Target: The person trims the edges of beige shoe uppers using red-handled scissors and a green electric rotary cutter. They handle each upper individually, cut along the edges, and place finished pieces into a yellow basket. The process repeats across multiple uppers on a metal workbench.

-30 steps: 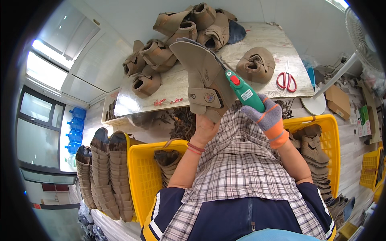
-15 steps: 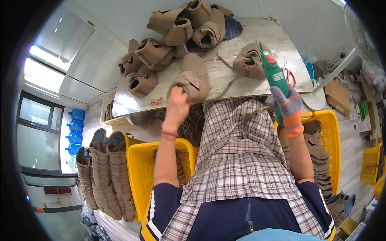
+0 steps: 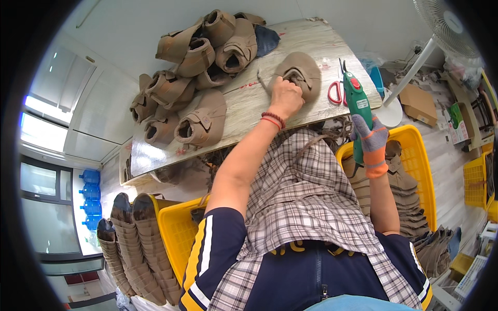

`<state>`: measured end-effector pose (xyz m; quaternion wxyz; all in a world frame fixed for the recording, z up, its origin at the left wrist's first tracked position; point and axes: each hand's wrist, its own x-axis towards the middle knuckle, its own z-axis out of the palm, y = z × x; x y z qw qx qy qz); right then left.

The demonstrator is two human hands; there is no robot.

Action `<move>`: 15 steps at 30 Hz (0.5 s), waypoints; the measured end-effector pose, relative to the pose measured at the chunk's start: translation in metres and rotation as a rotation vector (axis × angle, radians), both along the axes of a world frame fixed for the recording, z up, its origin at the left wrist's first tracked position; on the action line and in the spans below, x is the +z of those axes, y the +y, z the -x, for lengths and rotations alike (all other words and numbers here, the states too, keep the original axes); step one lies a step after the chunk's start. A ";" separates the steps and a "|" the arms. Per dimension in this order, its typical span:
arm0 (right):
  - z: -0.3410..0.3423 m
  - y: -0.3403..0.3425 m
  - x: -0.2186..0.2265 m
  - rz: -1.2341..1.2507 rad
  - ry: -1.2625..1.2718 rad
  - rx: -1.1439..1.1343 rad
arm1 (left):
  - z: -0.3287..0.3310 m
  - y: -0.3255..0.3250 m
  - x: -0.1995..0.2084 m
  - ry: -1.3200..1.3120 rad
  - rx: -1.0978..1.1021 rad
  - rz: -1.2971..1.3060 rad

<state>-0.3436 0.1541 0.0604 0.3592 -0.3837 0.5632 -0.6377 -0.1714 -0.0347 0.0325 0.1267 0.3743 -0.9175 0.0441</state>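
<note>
My bare left hand (image 3: 287,98), with a red bracelet and cord at its wrist, is closed on the edge of a brown shoe upper (image 3: 310,65) lying on the table. Its fingertips are at the upper's opening. In a grey and orange glove, my right hand (image 3: 371,139) is wrapped round a green electric cutter (image 3: 360,103) with a red button, its blades pointing up and away from me. Red-handled scissors (image 3: 337,94) lie just left of the cutter. Another brown upper (image 3: 202,122) rests at the table's front left, beside a heap of similar uppers (image 3: 193,54).
The worn table (image 3: 249,116) spans the space ahead. Yellow baskets stand at my left (image 3: 174,228) and right (image 3: 415,155), the right one holding stacked uppers. Nested uppers (image 3: 148,243) stand at far left. A fan (image 3: 448,26) and cardboard box (image 3: 419,106) are at the right.
My left hand has let go of one upper at the table's front left and moved right to grip another. My right hand still holds the cutter. The view has shifted.
</note>
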 end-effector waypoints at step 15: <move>-0.040 -0.033 0.017 0.434 1.022 0.053 | -0.209 0.048 0.074 2.107 0.002 -1.458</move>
